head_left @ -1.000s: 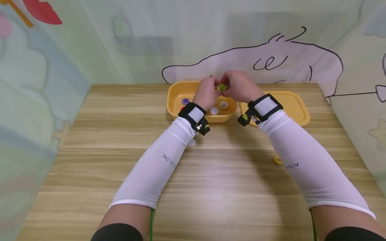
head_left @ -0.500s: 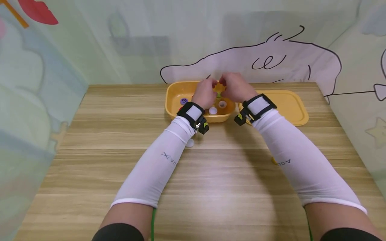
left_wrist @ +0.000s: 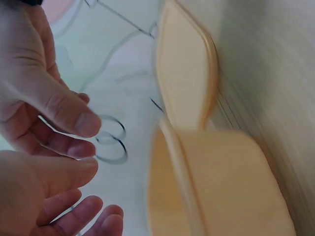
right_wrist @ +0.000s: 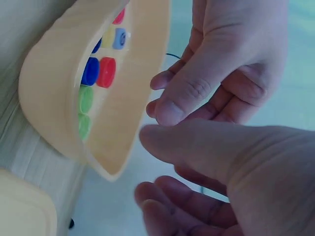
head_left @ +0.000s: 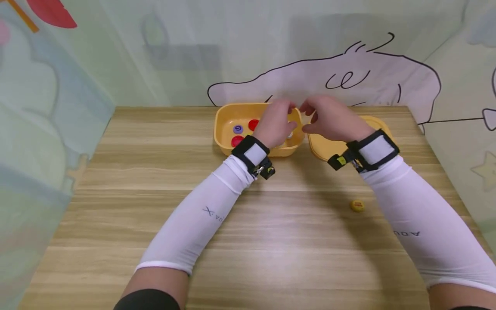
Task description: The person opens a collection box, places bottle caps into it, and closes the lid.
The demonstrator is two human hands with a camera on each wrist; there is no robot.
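A yellow plastic box stands at the back of the table. Bottle caps lie inside it: in the head view, a purple cap and red caps; in the right wrist view, also green caps and a dark blue cap. My left hand is over the box's right half, fingers loosely bent and holding nothing, hiding part of the contents. Beside the box's right rim, my right hand is raised with relaxed, parted fingers and nothing between them.
A flat yellow lid lies right of the box, partly under my right hand and wrist. Nearer me on the table sits a small yellow cap. A printed wall sheet borders the table's back edge.
One second ago both hands pinched a green cap over the box; it was then let go, appearing below the fingers. Since then the hands have parted, the right moving rightward.
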